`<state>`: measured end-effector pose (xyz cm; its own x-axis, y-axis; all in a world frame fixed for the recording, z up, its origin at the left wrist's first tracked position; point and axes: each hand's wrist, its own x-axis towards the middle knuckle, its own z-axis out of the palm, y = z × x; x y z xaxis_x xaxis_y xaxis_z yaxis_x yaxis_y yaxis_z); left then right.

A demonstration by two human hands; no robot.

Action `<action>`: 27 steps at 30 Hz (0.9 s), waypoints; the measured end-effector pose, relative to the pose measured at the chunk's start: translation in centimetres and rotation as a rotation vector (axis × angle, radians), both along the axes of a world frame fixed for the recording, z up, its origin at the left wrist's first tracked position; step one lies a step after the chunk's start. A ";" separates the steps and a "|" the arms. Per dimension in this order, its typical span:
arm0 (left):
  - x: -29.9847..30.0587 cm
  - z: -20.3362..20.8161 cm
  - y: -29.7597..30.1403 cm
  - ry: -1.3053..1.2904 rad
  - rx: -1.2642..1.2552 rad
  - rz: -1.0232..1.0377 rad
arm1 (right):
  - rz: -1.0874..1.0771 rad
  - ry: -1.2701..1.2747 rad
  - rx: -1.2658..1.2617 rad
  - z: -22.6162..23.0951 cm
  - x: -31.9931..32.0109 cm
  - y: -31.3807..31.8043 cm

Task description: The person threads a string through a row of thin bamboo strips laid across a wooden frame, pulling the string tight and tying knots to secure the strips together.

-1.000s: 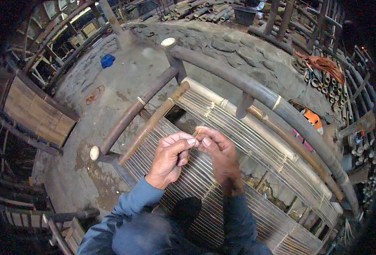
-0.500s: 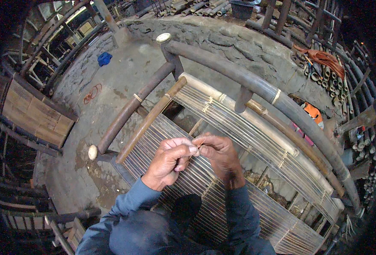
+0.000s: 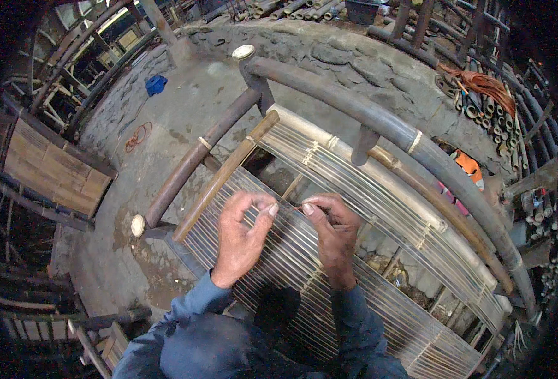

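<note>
Over the bamboo slat seat (image 3: 291, 260), my two hands are a short way apart. A thin reddish-brown strand (image 3: 296, 207) runs in the gap between my fingertips. My right hand (image 3: 336, 237) is closed, thumb and forefinger pinching the strand at its tips. My left hand (image 3: 239, 237) has its thumb and forefinger pressed together near the strand's other end; the grip there is small and slightly blurred. Beneath both hands, thin parallel strips make up the seat, with light lashings across them.
Dark bamboo rails form the bench's armrest (image 3: 197, 165) and curved backrest (image 3: 342, 95). A blue object (image 3: 156, 85) and an orange cord (image 3: 139, 137) lie on the concrete floor. Bamboo poles (image 3: 490, 117) are stacked at the right beside an orange bag (image 3: 467, 169).
My hands have drawn apart from touching each other, my left going left and my right slightly right. The strand now shows between them.
</note>
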<state>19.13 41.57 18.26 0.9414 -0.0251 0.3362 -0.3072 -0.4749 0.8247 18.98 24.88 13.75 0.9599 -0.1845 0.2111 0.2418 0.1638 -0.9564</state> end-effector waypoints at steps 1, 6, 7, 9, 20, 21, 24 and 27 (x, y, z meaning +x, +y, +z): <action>-0.7 -0.3 0.3 0.173 -0.117 -0.089 | -0.043 -0.035 -0.092 0.2 -0.1 0.1; -1.5 -1.8 0.9 0.874 -1.027 -0.187 | -0.159 -0.223 -0.494 0.0 -2.0 1.7; -1.4 -1.7 0.7 0.887 -1.091 -0.132 | -0.137 -0.258 -0.496 -0.3 -2.2 1.8; -1.2 -1.9 0.8 0.892 -1.072 -0.087 | -0.106 -0.337 -0.555 -0.9 -2.6 2.1; 0.2 2.2 4.1 0.230 0.248 -0.256 | 0.244 -0.268 -0.367 1.8 -1.6 2.9; 0.0 2.8 3.5 0.183 0.295 -0.215 | 0.200 -0.234 -0.328 1.1 -1.4 3.4; -0.4 1.8 2.0 -0.031 0.273 -0.093 | 0.158 -0.037 -0.028 0.2 -1.4 4.6; -0.5 -0.5 1.3 -0.204 0.131 0.009 | 0.251 0.246 0.548 0.9 -1.4 5.7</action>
